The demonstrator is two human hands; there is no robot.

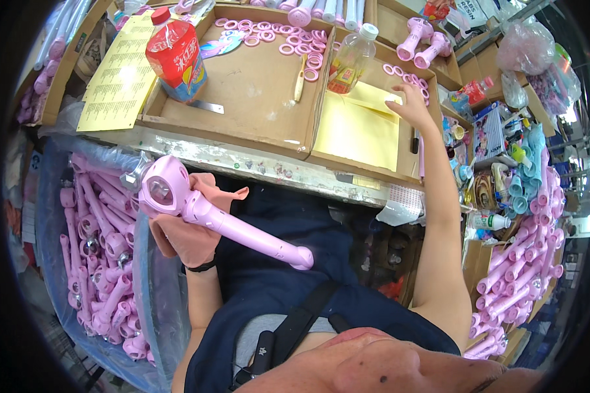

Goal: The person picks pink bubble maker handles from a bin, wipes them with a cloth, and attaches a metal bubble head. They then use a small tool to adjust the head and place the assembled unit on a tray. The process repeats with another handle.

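Note:
A pink plastic toy wand [239, 230], with a round openwork head and a clear ball inside, lies slantwise across my lap. My left hand [193, 241], covered by a salmon-coloured cloth or loose glove, is closed round it just below the head. Over the right cardboard tray [373, 169] my right hand [410, 105] reaches out, fingers apart and nothing visible in them. Pink plastic rings [406, 78] lie just beyond its fingertips. Yellow paper [357, 134] lies in that tray, to the left of the hand.
More rings [298, 39] lie in the left tray [242, 124], with a small knife-like tool [300, 78]. Drink bottles stand at a red one [177, 59] and a clear one [353, 60]. A plastic-lined bin of wands [105, 255] is at left; pink handles [521, 262] are piled at right.

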